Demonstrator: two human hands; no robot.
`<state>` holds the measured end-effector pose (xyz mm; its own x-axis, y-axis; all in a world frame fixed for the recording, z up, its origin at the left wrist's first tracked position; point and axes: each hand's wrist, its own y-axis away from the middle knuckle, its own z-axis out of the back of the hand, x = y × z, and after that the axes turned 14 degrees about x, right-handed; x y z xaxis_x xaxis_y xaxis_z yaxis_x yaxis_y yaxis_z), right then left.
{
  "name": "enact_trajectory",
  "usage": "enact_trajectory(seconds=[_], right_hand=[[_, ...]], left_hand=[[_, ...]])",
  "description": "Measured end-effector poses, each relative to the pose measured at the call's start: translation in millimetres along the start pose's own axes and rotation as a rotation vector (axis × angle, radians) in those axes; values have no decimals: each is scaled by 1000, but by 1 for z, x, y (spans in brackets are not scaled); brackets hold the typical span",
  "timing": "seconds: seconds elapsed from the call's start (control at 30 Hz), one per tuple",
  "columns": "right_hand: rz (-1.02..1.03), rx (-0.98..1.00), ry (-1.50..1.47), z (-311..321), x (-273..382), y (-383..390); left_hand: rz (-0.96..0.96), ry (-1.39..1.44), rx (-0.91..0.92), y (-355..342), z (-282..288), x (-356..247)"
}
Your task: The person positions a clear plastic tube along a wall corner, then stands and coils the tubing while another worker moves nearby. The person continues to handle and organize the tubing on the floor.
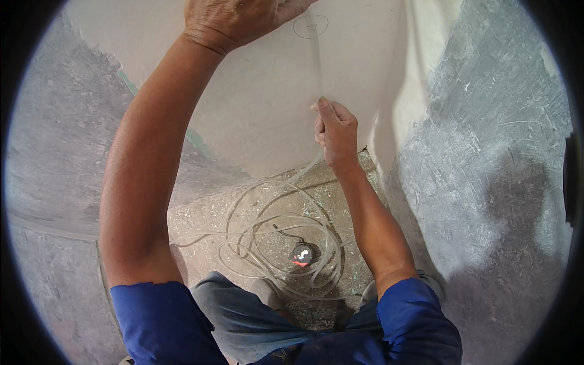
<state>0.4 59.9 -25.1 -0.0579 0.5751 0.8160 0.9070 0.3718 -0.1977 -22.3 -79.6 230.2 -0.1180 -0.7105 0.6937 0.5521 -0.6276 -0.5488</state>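
Note:
A thin clear plastic tube runs down the white wall between my two hands. My right hand is closed on it, the thumb pressed to the curled fingers. Higher up, my left hand lies against the wall, cut off by the upper edge. Its thumb stretches toward the tube's upper part; the other fingers are out of view. Below my right hand the tube drops into loose coils on the floor. A faint drawn oval with a mark inside shows on the wall behind the tube.
Amid the coils lies a small round dark thing with a shiny top, a red part and a short dark cord. The speckled floor meets walls on several sides. Rough grey plaster covers the right wall. My feet stand close to the coils.

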Motion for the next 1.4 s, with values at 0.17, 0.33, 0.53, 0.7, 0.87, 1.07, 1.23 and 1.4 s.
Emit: enact_trajectory(seconds=[0.17,0.33,0.53,0.7,0.87,1.07,1.23,1.4], right_hand=[[4,3,-2,1,-2,-1],[4,11,8,1,-1,0],[2,-12,-28,-2,2,1],[2,-22,-38,-4,3,1],[8,-4,-48,-3,3,1],[24,-2,-41,0,1,0],[13,-4,-51,0,-1,-1],[20,0,-57,0,-2,1]], left_hand=[[0,39,-23,0,0,-2],[-5,27,-24,0,1,-1],[1,6,-25,-1,0,-1],[0,17,-41,-2,0,-1],[-17,63,-114,-2,-5,-1],[2,1,-48,-1,0,-2],[-21,37,-55,0,1,-1],[-19,-1,-42,0,1,-1]])
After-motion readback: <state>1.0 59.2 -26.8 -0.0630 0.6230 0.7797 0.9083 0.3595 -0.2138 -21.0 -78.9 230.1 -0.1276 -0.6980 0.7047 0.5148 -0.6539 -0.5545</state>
